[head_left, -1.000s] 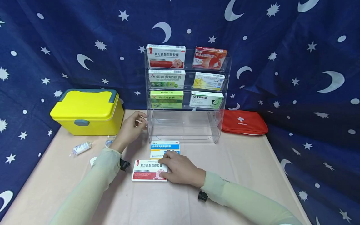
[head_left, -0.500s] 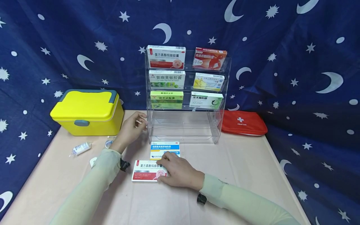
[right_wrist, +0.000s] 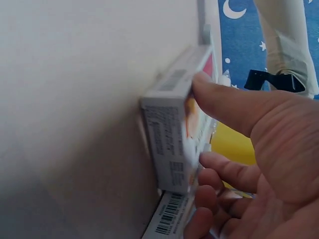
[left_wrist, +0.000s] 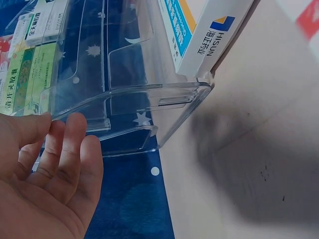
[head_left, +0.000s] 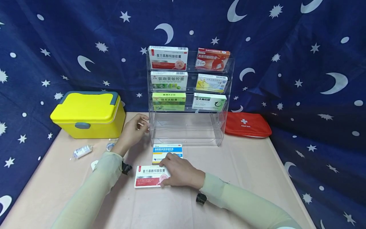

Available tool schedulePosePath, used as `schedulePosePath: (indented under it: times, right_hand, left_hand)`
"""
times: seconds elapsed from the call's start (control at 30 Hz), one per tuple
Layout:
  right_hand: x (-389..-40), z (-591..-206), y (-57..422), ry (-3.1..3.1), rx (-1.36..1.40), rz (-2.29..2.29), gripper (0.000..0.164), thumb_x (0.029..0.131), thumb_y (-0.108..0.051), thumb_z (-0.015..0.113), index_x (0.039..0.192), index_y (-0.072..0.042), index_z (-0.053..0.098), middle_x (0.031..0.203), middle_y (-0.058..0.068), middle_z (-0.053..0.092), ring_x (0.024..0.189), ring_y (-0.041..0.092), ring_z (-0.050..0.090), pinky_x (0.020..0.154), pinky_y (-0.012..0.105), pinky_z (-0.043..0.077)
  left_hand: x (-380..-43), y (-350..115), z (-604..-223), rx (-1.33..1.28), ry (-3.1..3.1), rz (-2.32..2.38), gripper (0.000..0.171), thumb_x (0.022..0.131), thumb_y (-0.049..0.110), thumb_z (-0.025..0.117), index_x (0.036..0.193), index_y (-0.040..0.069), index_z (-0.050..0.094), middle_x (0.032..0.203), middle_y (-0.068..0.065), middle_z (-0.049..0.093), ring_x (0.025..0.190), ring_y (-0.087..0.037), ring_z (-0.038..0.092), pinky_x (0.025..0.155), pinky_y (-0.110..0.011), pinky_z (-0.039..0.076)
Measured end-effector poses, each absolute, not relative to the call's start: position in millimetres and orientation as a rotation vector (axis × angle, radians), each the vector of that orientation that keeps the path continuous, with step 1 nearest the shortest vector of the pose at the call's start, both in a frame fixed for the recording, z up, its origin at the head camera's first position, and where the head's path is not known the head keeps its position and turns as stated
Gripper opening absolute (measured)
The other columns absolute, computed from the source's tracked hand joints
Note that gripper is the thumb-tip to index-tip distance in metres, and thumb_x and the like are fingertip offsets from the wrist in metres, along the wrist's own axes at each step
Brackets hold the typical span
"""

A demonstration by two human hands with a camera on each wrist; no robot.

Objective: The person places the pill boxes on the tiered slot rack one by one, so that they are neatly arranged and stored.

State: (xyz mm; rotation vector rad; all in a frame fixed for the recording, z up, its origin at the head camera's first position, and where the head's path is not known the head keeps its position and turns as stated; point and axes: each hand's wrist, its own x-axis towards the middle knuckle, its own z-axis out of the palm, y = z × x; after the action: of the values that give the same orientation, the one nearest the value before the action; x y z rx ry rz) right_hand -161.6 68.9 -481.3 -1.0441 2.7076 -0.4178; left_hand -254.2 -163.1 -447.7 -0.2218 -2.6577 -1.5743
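Note:
A white and red medicine box (head_left: 151, 176) lies on the table, printed face up. My right hand (head_left: 183, 173) grips its right end, thumb at the near edge and fingers at the far edge. In the right wrist view the thumb rests on the edge of this box (right_wrist: 167, 134). Just beyond it lies a blue and white medicine box (head_left: 167, 149), partly covered by the right fingers. My left hand (head_left: 134, 132) holds the left side of a clear display rack (head_left: 186, 140), thumb and fingers near its edge; in the left wrist view the fingertips partly hide the contact.
Several medicine boxes stand in the rack's three upper tiers, including a green box (head_left: 169, 101). A yellow case (head_left: 88, 116) stands left, a red first-aid pouch (head_left: 247, 125) right. A small wrapped roll (head_left: 82, 151) lies left of my left arm.
My right hand has drawn the white and red box slightly towards me, widening its offset from the blue and white box. The left hand and rack have not visibly moved.

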Motion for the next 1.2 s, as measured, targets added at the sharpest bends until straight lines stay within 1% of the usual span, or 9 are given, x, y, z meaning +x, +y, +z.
schedulePosePath:
  times: [0.13,0.27,0.4,0.5,0.63,0.7,0.93,1.07,1.2]
  right_hand:
    - [-159,-482,76,2.678,-1.068,-0.467,0.064,0.074,-0.051,0.088,0.124,-0.016,0.067,0.109,-0.006,0.055,0.097,0.009,0.049,0.066,0.022,0.045]
    - [-154,-492,87,2.724,-1.051,-0.62,0.057,0.084,-0.051,0.08,0.127,-0.017,0.065,0.107,-0.007,0.056,0.093,0.007,0.049,0.068,0.023,0.044]
    - [-149,-504,98,2.792,-0.978,-0.759,0.046,0.091,-0.046,0.074,0.126,-0.017,0.068,0.099,-0.008,0.055,0.084,0.007,0.047,0.065,0.022,0.042]
    - [-146,-509,102,2.788,-0.955,-0.813,0.039,0.091,-0.041,0.075,0.122,-0.017,0.07,0.094,-0.008,0.054,0.079,0.006,0.045,0.062,0.022,0.04]
    - [-142,-511,103,2.762,-0.955,-0.846,0.032,0.091,-0.038,0.076,0.115,-0.019,0.07,0.094,-0.008,0.054,0.081,0.006,0.047,0.066,0.021,0.041]
    - [-140,-513,104,2.758,-0.952,-0.859,0.032,0.091,-0.039,0.076,0.115,-0.019,0.069,0.095,-0.008,0.055,0.084,0.007,0.049,0.069,0.021,0.043]
    - [-133,-516,104,2.755,-0.915,-0.852,0.049,0.092,-0.049,0.073,0.127,-0.017,0.067,0.109,-0.009,0.058,0.094,0.005,0.052,0.077,0.024,0.047]
    - [-131,-518,104,2.759,-0.904,-0.841,0.048,0.091,-0.05,0.073,0.127,-0.017,0.068,0.109,-0.01,0.056,0.094,0.005,0.051,0.076,0.024,0.047]
    - [-131,-521,104,2.77,-0.923,-0.857,0.043,0.091,-0.05,0.073,0.124,-0.022,0.068,0.109,-0.012,0.055,0.095,0.003,0.051,0.077,0.023,0.046]
  left_hand:
    - [-255,-163,-448,-0.228,-2.658,-1.567,0.024,0.102,0.013,0.063,0.125,0.009,0.057,0.1,-0.009,0.067,0.085,-0.033,0.067,0.069,-0.037,0.051]
    - [-256,-164,-448,-0.228,-2.658,-1.575,0.025,0.102,0.013,0.063,0.125,0.008,0.057,0.1,-0.01,0.067,0.086,-0.036,0.067,0.069,-0.038,0.051]
    - [-256,-164,-448,-0.229,-2.658,-1.583,0.027,0.102,0.013,0.063,0.127,0.006,0.057,0.101,-0.011,0.067,0.088,-0.04,0.067,0.07,-0.038,0.051]
    - [-256,-164,-448,-0.219,-2.663,-1.574,0.027,0.102,0.013,0.064,0.127,0.007,0.057,0.101,-0.01,0.067,0.089,-0.04,0.067,0.069,-0.037,0.051]
    - [-256,-165,-448,-0.202,-2.672,-1.573,0.027,0.102,0.013,0.064,0.127,0.008,0.057,0.101,-0.009,0.067,0.09,-0.039,0.068,0.069,-0.036,0.051]
    - [-256,-165,-448,-0.198,-2.674,-1.584,0.028,0.102,0.014,0.064,0.128,0.007,0.057,0.101,-0.009,0.067,0.091,-0.039,0.068,0.069,-0.037,0.052]
    - [-256,-164,-448,-0.193,-2.679,-1.579,0.027,0.102,0.014,0.064,0.128,0.008,0.057,0.102,-0.009,0.066,0.091,-0.04,0.067,0.07,-0.036,0.052]
    - [-256,-165,-448,-0.2,-2.676,-1.571,0.027,0.102,0.014,0.063,0.127,0.009,0.057,0.102,-0.009,0.067,0.09,-0.039,0.067,0.07,-0.035,0.052]
    - [-255,-164,-448,-0.201,-2.68,-1.568,0.028,0.102,0.014,0.063,0.128,0.007,0.056,0.101,-0.009,0.067,0.088,-0.035,0.067,0.069,-0.036,0.052]
